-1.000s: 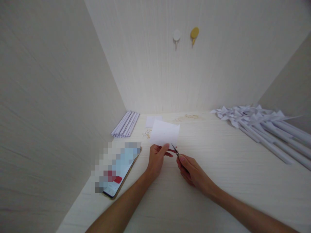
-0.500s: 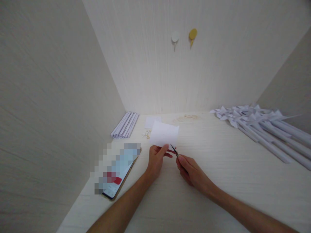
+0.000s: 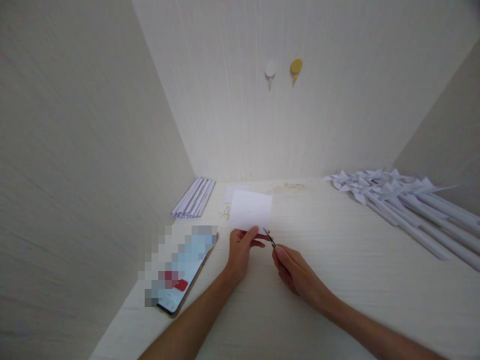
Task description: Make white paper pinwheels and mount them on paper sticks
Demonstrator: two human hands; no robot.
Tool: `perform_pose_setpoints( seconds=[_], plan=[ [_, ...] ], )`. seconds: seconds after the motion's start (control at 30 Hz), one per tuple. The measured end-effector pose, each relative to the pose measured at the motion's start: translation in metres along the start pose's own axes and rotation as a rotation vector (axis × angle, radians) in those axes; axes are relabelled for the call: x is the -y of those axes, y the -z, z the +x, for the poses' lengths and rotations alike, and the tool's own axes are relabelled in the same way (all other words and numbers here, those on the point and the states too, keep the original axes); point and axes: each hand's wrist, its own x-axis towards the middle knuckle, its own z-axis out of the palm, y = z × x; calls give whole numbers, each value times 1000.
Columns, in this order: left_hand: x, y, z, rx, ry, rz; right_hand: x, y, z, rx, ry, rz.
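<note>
Both hands work close together above the worktop (image 3: 337, 260): the left hand (image 3: 240, 250) pinches the near edge of a white card (image 3: 250, 211), lifting it clear so the small scissors (image 3: 269, 238), gripped in the right hand (image 3: 296, 272), can meet that edge. Paper rolls (image 3: 194, 197) and pinwheels (image 3: 397, 192) lie aside, within reach. No writing is readable; the phone (image 3: 180, 270) screen is blurred.
</note>
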Motion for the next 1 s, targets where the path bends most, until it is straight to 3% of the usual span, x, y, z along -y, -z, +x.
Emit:
perform_pose_setpoints(
  seconds=[0.23, 0.53, 1.0],
  plan=[
    [3, -1, -1, 21, 4, -12, -1, 1, 1, 9, 2, 55],
    [11, -1, -4, -76, 6, 97, -2, 1, 2, 11, 11, 147],
    [7, -3, -4, 4, 44, 68, -4, 2, 2, -18, 4, 49]
  ],
)
